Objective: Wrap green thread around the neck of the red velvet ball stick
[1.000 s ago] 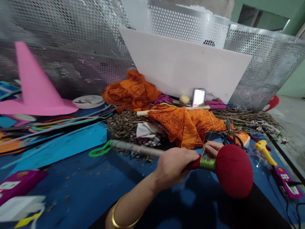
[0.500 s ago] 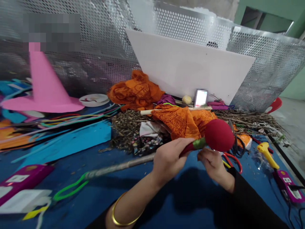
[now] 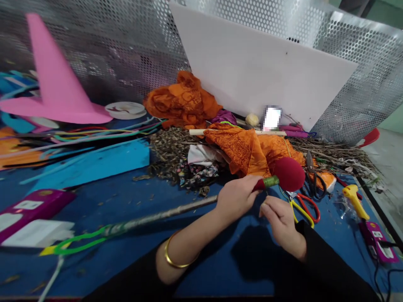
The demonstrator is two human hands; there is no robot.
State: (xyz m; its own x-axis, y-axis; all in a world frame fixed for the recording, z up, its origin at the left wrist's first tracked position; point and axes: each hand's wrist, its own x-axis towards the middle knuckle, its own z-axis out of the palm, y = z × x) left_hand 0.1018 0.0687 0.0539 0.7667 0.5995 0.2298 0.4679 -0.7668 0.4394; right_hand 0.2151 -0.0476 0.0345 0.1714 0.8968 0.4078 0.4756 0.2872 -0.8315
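A perforated metal screen (image 3: 103,54) rises behind a blue table (image 3: 126,272) strewn with plant scraps. On the far left stands a pink cone-shaped hat (image 3: 59,79); nearer lie a purple power strip (image 3: 63,196), its small markings too blurred to read, and a white block (image 3: 34,235). Then come a blue sheet (image 3: 103,161), a white tape roll (image 3: 125,115) and a heap of dried leaves (image 3: 166,153), with crumpled orange cloth (image 3: 185,100) beyond.

In the near middle, a wrapped stick (image 3: 163,215) slants up rightward from a green loop (image 3: 80,244) to a red ball (image 3: 289,175), a green band (image 3: 271,181) just below it. The left hand (image 3: 234,199) is closed around the stick near that band. To its right, below the ball, the right hand (image 3: 278,216) pinches what looks like a thin thread (image 3: 267,193) leading up toward the band.

Farther right lie red-and-yellow scissors (image 3: 308,208), dark scissors (image 3: 311,172), a yellow glue gun (image 3: 355,201) and another purple strip (image 3: 374,230), its lettering likewise illegible.
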